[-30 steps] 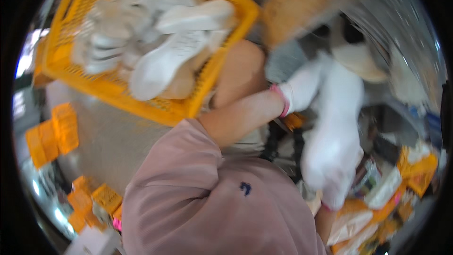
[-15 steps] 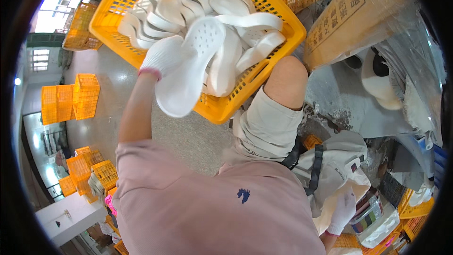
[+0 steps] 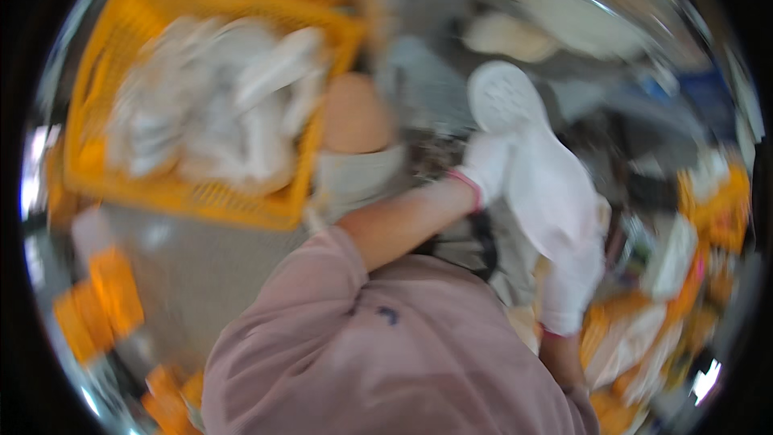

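Observation:
My left hand, in a white glove with a pink cuff, is closed on the side of a white shoe sole. The sole stands lengthwise over my right side, its end with small holes pointing away from me. At its near end is my right hand, also gloved in white. That hand seems to touch the sole, but motion blur smears its fingers. On the left, a yellow plastic basket holds several similar white soles in a heap.
My bare knee is beside the basket's right side. A greyish sheet-like surface lies beyond it. Yellow crates stand on the floor at left. More yellow containers and white items crowd the right. Everything is blurred.
My left hand has carried the sole from over the basket to my right side. My right hand has come up to the sole's near end. The view has swung right.

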Demonstrator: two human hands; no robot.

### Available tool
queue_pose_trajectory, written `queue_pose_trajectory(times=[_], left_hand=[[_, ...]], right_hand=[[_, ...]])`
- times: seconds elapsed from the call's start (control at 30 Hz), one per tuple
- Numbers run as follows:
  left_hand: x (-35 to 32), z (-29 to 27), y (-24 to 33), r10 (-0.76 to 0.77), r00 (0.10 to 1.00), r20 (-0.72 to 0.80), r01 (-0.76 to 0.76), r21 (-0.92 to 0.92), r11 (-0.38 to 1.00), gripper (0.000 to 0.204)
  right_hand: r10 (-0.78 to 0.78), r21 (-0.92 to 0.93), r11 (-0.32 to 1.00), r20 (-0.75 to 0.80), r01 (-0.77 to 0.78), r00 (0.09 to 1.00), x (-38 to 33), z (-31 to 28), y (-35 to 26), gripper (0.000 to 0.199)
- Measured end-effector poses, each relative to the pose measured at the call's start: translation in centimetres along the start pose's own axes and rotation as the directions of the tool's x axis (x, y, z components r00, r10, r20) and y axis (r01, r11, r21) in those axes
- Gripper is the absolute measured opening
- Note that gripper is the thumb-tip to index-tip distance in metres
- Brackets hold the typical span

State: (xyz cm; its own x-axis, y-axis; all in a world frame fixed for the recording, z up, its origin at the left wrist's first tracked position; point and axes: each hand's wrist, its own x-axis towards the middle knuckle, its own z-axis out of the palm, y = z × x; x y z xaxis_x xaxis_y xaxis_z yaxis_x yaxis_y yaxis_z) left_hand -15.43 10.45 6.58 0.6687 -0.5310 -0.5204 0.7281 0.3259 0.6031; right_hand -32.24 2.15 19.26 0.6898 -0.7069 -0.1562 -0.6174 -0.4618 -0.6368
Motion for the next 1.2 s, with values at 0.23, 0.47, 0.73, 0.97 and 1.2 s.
queue_pose_trajectory(times=[0.23, 0.47, 0.73, 0.97, 1.2], left_hand=[[5.7, 7.4, 2.0, 0.485, 0.856, 0.181, -0.500, 0.527, 0.687, 0.031], [19.4, -0.6, 5.0, 0.348, 0.529, 0.774, -0.416, 0.594, -0.688, 0.044], [8.3, -5.1, 13.2, 0.160, 0.981, -0.112, 0.086, 0.983, 0.160, 0.077], [4.0, -3.4, 13.6, -0.042, 0.983, 0.179, -0.127, 0.826, 0.549, 0.066], [4.1, 0.1, 7.5, 0.095, 0.970, 0.224, -0.223, 0.662, 0.715, 0.046]], right_hand=[[-0.159, 0.127, 0.971, -0.295, 0.203, 0.942, 1.4, -0.3, -2.2, 0.044], [-0.477, 0.057, 0.859, -0.268, 0.508, 0.837, 15.2, 3.3, -4.3, 0.030], [-0.722, -0.333, 0.677, -0.127, 0.656, 0.680, 21.7, 5.8, -4.1, 0.024], [-0.800, -0.556, 0.516, -0.039, 0.652, 0.599, 24.4, 7.3, -4.6, 0.017], [-0.668, -0.561, 0.493, 0.246, 0.665, 0.703, 24.4, 5.9, -5.3, 0.024]])
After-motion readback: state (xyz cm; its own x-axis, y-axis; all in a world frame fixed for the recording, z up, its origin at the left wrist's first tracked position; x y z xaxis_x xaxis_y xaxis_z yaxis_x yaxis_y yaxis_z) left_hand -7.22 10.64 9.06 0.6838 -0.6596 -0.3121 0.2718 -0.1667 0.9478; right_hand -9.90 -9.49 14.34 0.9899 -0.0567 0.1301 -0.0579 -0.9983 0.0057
